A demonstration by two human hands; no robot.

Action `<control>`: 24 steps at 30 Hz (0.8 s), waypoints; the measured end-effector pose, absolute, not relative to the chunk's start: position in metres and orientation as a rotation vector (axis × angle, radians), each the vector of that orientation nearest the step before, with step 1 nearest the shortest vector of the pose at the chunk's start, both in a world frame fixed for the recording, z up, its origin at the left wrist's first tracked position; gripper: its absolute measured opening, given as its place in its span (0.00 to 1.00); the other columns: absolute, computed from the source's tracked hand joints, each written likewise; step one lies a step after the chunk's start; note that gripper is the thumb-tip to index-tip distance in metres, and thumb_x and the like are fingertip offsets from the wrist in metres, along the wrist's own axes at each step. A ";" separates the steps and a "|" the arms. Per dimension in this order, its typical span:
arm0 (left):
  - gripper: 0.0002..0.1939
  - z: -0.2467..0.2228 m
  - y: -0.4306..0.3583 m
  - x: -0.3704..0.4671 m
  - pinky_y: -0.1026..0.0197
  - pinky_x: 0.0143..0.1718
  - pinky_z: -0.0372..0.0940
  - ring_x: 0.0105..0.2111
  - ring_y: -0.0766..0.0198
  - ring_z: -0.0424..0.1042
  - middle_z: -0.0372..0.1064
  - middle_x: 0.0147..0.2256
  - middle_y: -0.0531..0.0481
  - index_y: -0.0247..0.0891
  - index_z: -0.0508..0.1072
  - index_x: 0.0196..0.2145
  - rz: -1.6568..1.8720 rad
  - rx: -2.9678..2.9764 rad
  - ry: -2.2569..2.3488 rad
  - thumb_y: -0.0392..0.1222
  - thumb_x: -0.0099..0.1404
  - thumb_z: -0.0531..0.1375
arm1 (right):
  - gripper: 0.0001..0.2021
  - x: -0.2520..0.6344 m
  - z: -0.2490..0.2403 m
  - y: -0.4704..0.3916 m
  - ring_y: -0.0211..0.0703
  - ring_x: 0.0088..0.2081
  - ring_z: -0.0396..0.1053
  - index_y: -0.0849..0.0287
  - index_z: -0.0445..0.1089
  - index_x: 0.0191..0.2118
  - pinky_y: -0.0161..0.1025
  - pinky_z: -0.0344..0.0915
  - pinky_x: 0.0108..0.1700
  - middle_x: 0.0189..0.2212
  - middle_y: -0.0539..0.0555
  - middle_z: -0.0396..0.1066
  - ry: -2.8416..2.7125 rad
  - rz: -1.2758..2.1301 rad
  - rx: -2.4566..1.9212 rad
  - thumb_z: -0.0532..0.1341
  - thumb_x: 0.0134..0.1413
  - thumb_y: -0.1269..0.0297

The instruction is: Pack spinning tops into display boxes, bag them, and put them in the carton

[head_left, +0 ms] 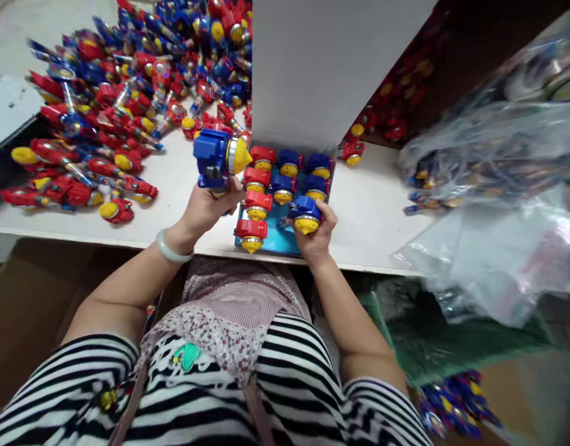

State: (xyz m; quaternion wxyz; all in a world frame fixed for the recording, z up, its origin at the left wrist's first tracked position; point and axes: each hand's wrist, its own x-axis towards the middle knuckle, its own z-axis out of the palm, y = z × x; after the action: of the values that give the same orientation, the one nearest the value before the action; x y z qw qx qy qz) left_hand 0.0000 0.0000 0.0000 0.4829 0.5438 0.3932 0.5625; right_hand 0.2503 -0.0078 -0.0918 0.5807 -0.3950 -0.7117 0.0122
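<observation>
My left hand [209, 209] is closed round the lower part of a blue toy [213, 152] with a silver ring and a yellow cone tip, raised left of a light-blue box [280, 238]. My right hand [318, 238] grips a second blue toy [306, 207] with a yellow tip, low over the box's front right part. Inside the box, red toys [254, 203] form a column on the left. More blue toys [284, 184] stand in the middle and right columns behind my right hand. The box's tall white panel [331, 68] rises at the back.
A big heap of red and blue toys [127, 105] covers the table's left and back. Clear plastic bags [489, 161] holding toys lie at the right. Below the white table edge [368, 266] are a green-lined bin [452, 347] and a cardboard box [34, 310].
</observation>
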 end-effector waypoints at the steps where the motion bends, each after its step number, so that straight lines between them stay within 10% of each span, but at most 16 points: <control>1: 0.09 -0.003 -0.002 -0.001 0.68 0.18 0.57 0.18 0.72 0.62 0.62 0.21 0.56 0.36 0.70 0.24 1.342 1.326 0.959 0.38 0.54 0.68 | 0.35 0.251 -0.093 -0.007 0.48 0.52 0.73 0.50 0.52 0.65 0.46 0.75 0.53 0.52 0.57 0.67 -1.709 0.034 -0.906 0.68 0.58 0.53; 24: 0.14 -0.021 -0.014 -0.009 0.66 0.19 0.57 0.19 0.71 0.63 0.64 0.24 0.54 0.37 0.65 0.23 1.291 1.316 0.844 0.39 0.57 0.68 | 0.31 0.259 -0.090 0.012 0.47 0.46 0.74 0.50 0.53 0.61 0.49 0.76 0.48 0.49 0.56 0.65 -1.807 0.218 -0.896 0.64 0.58 0.46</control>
State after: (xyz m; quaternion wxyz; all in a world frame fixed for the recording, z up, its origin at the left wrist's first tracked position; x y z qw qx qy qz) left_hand -0.0086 -0.0145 -0.0207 0.5289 0.5509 0.3532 0.5404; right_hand 0.2590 0.0124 -0.0902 0.5281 -0.3751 -0.7564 0.0912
